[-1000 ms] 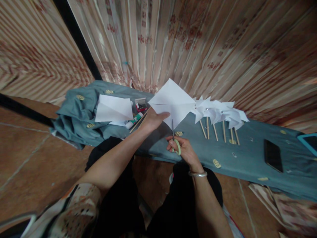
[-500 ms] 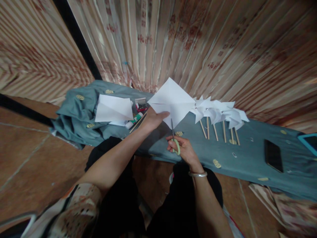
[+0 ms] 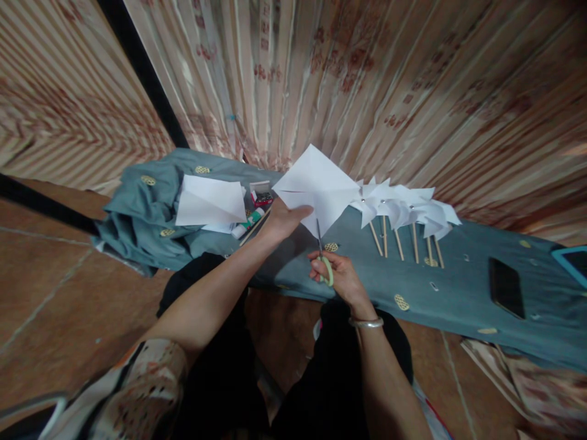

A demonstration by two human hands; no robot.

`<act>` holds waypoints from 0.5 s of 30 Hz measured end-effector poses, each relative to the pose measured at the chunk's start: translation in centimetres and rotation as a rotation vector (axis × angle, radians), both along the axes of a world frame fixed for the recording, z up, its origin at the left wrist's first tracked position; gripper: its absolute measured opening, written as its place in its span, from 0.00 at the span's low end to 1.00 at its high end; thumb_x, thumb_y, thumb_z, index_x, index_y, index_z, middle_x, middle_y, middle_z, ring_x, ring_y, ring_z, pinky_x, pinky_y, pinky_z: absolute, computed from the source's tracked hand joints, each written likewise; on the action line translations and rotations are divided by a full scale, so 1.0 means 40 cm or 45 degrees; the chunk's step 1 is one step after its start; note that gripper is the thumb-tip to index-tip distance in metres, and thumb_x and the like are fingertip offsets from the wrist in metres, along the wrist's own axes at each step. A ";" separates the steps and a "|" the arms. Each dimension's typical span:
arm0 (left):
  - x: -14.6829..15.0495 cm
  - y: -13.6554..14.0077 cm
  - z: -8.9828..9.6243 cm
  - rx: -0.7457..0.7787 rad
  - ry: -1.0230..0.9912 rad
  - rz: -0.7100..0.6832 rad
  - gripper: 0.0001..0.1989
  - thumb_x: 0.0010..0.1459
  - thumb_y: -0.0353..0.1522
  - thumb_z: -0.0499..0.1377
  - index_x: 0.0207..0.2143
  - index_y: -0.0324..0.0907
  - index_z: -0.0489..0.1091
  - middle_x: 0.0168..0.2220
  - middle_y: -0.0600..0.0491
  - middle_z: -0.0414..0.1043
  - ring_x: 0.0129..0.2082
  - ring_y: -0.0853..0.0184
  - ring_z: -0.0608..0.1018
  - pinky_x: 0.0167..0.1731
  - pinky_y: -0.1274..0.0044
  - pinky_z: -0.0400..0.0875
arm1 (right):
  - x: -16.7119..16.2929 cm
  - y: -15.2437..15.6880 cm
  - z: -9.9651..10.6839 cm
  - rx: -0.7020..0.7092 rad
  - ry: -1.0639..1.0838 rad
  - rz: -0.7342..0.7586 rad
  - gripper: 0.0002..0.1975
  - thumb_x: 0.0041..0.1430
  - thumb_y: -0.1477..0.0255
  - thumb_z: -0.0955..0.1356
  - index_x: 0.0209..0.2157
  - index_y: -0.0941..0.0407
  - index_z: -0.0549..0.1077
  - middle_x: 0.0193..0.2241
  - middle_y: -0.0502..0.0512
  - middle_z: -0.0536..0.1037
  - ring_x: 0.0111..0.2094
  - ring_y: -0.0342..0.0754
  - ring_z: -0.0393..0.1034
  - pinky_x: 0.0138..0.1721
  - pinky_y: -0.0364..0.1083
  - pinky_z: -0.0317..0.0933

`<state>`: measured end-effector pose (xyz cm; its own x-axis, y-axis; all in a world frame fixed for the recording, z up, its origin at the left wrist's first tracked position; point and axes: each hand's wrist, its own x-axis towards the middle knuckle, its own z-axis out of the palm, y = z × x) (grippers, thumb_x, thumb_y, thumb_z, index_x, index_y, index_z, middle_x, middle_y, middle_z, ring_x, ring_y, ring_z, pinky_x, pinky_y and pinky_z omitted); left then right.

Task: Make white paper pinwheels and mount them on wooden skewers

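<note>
A square sheet of white paper (image 3: 316, 177) is held up cornerwise over the cloth-covered surface. My left hand (image 3: 285, 220) grips its left lower side, thumb on top and the other fingers hidden beneath. One slit runs in from the left corner. My right hand (image 3: 337, 272) is closed around the light green handles of a pair of scissors (image 3: 326, 271). Their blades reach into the paper's near corner, along its middle line. Just right of the sheet lie several white paper pinwheels (image 3: 403, 205) on wooden sticks, overlapping in a row.
Left of my hands lie a stack of white paper (image 3: 211, 201), a small red box (image 3: 262, 197) of metal bits and a green-and-white glue stick (image 3: 250, 222). A dark phone (image 3: 505, 287) and a blue-edged device (image 3: 571, 264) rest at the right. A pleated curtain (image 3: 298, 79) hangs behind.
The paper has shifted very slightly to the left. Both hands and the scissors stay nearly in the same place.
</note>
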<state>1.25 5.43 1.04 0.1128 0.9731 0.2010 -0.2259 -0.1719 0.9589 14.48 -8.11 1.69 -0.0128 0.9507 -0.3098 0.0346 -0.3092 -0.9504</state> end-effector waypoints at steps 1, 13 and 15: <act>0.000 0.001 0.000 0.001 0.003 0.005 0.15 0.42 0.32 0.67 0.36 0.38 0.73 0.33 0.50 0.78 0.37 0.59 0.79 0.46 0.67 0.74 | 0.000 0.000 -0.001 0.004 -0.001 0.000 0.28 0.38 0.48 0.76 0.33 0.57 0.75 0.18 0.47 0.74 0.19 0.40 0.66 0.22 0.41 0.60; -0.001 0.004 0.003 -0.079 0.035 0.046 0.16 0.39 0.31 0.68 0.33 0.38 0.73 0.33 0.49 0.78 0.36 0.57 0.80 0.43 0.64 0.76 | -0.001 0.001 -0.001 0.011 -0.018 -0.031 0.27 0.37 0.49 0.76 0.31 0.56 0.75 0.17 0.46 0.74 0.18 0.40 0.66 0.21 0.41 0.60; -0.001 0.006 0.001 -0.070 0.042 0.046 0.16 0.39 0.32 0.68 0.34 0.38 0.73 0.34 0.49 0.78 0.35 0.58 0.80 0.43 0.64 0.76 | -0.001 0.001 -0.002 0.020 -0.030 -0.032 0.27 0.37 0.49 0.76 0.31 0.56 0.75 0.17 0.46 0.73 0.18 0.40 0.65 0.21 0.41 0.60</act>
<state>1.21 5.66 1.07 0.0832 0.9861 0.1437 -0.1888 -0.1260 0.9739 14.44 -8.07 1.62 0.0180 0.9553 -0.2951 0.0495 -0.2956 -0.9540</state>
